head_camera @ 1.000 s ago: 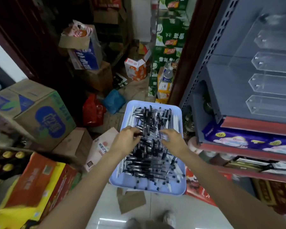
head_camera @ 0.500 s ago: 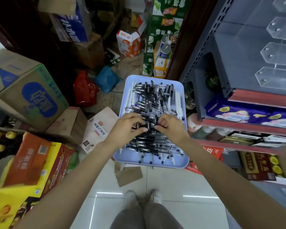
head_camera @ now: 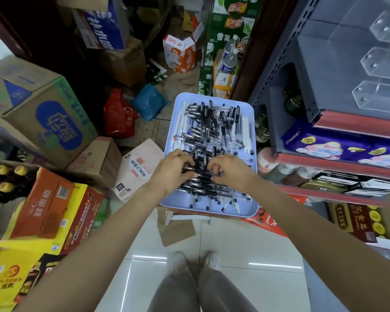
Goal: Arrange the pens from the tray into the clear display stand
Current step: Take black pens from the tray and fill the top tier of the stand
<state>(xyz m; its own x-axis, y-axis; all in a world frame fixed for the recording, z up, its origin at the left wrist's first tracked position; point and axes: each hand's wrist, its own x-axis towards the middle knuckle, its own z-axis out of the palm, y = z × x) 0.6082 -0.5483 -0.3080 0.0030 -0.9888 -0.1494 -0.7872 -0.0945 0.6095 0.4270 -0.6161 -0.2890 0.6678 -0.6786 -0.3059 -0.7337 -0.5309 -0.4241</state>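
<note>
A pale blue tray point(head_camera: 212, 210) rests on a low stool in front of me, heaped with several black-capped clear pens point(head_camera: 214, 124) and a few white ones. My left hand point(head_camera: 173, 170) and my right hand point(head_camera: 231, 171) press down on the near part of the pile, fingers curled around a bundle of black pens point(head_camera: 200, 174) between them. The clear display stand point(head_camera: 378, 95) sits on the grey shelf at the upper right, and its stepped compartments show no pens.
Cardboard boxes point(head_camera: 41, 113) and drink cartons point(head_camera: 45, 212) crowd the left. A red bag point(head_camera: 117, 115) and a blue bag point(head_camera: 148, 104) lie beyond the tray. Shelving with packaged goods point(head_camera: 338, 149) stands on the right. White floor tiles point(head_camera: 245, 255) and my feet are below.
Both hands have slid toward the near end of the tray and closed together on a bundle of pens. The view has tilted downward, so my legs and feet show.
</note>
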